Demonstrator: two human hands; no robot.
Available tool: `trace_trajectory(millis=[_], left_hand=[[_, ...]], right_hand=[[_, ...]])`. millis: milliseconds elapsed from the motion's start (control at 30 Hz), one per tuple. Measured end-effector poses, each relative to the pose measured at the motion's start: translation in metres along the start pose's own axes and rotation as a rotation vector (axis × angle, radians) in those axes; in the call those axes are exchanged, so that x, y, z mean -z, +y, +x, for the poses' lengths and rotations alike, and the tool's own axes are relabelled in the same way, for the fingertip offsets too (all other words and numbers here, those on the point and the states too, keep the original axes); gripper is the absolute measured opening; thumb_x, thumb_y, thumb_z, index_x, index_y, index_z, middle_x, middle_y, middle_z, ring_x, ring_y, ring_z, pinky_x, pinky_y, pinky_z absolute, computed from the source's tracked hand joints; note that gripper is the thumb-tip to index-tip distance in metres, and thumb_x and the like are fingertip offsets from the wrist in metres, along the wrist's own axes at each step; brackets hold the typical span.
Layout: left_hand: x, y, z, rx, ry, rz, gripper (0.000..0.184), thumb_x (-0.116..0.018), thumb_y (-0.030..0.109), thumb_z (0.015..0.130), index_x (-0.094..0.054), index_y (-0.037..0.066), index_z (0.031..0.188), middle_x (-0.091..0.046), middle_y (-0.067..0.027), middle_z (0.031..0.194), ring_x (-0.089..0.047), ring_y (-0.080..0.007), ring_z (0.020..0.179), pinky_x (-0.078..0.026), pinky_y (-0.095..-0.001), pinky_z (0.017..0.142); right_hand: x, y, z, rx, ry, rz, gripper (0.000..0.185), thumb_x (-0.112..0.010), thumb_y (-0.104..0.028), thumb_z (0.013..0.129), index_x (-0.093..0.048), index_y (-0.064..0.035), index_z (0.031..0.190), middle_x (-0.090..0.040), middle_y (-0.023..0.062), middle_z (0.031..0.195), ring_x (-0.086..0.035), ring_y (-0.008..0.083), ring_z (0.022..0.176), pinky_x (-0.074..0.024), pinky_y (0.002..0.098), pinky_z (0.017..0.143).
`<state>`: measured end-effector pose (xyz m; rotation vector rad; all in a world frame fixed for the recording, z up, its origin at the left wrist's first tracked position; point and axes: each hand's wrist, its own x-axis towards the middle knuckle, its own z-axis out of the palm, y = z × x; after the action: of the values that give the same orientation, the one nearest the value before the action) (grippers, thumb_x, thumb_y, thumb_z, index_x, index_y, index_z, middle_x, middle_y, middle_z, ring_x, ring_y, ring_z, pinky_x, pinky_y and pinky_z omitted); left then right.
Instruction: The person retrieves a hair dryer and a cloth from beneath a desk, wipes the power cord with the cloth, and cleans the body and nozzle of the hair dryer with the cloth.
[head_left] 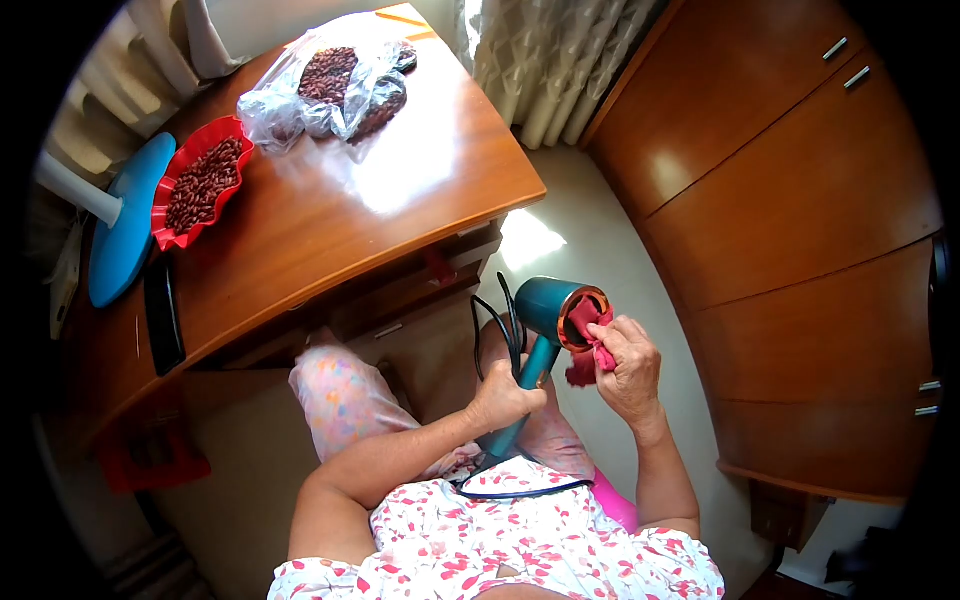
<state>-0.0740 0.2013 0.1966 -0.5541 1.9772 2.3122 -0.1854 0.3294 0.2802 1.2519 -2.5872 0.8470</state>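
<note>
A teal hair dryer (pixel 546 308) with a copper-coloured rim is held over my lap, its round end facing right. My left hand (pixel 506 398) is wrapped around its handle. A dark power cord (pixel 478 335) loops up beside the handle and crosses my lap below. In my right hand (pixel 630 368) is a pinched red cloth (pixel 583 370), pressed into the rim of the dryer's round end. Part of the cloth hangs below that rim. The fingertips of my right hand are partly hidden by the cloth.
On the wooden desk (pixel 330 255) stand a red scalloped bowl (pixel 243 175) of dark red beans and a clear plastic bag (pixel 275 110) with more beans. A blue lamp base (pixel 115 255) and a black flat object (pixel 161 315) lie at left. A wooden cabinet (pixel 790 260) is at right.
</note>
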Motion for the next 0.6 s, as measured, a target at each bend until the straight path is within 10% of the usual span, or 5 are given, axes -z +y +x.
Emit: trace_trajectory(millis=[300,367,600], left_hand=[[0.000,0.002,0.001,0.011,-0.028,-0.013,0.013,-0.061,0.010,0.063,-0.052,0.002,0.068,-0.051,-0.0041,0.058,-0.050,-0.0117,0.054,-0.043,-0.0285,0.051],[0.000,0.002,0.002,0.020,-0.040,-0.022,0.013,-0.061,0.011,0.063,-0.052,0.002,0.069,-0.051,-0.0042,0.058,-0.050,-0.0119,0.054,-0.043,-0.0285,0.051],[0.000,0.005,0.001,-0.018,-0.025,0.023,0.013,-0.060,0.011,0.063,-0.052,0.002,0.068,-0.051,-0.0041,0.058,-0.049,-0.0122,0.054,-0.043,-0.0289,0.051]], right_hand=[[0.004,0.010,-0.006,-0.187,-0.121,0.518,0.025,-0.056,0.011,0.069,-0.064,0.0000,0.090,-0.054,0.0077,0.076,-0.054,0.0177,0.072,-0.0427,0.0251,0.066],[0.004,0.010,-0.006,-0.312,0.159,0.574,0.025,-0.055,0.011,0.070,-0.063,0.0000,0.091,-0.053,0.0087,0.075,-0.054,0.0163,0.069,-0.0419,0.0259,0.061],[-0.003,0.007,0.000,-0.067,0.096,0.186,0.031,-0.058,0.008,0.066,-0.063,-0.0009,0.094,-0.056,0.0116,0.077,-0.055,0.0270,0.071,-0.0449,0.0342,0.062]])
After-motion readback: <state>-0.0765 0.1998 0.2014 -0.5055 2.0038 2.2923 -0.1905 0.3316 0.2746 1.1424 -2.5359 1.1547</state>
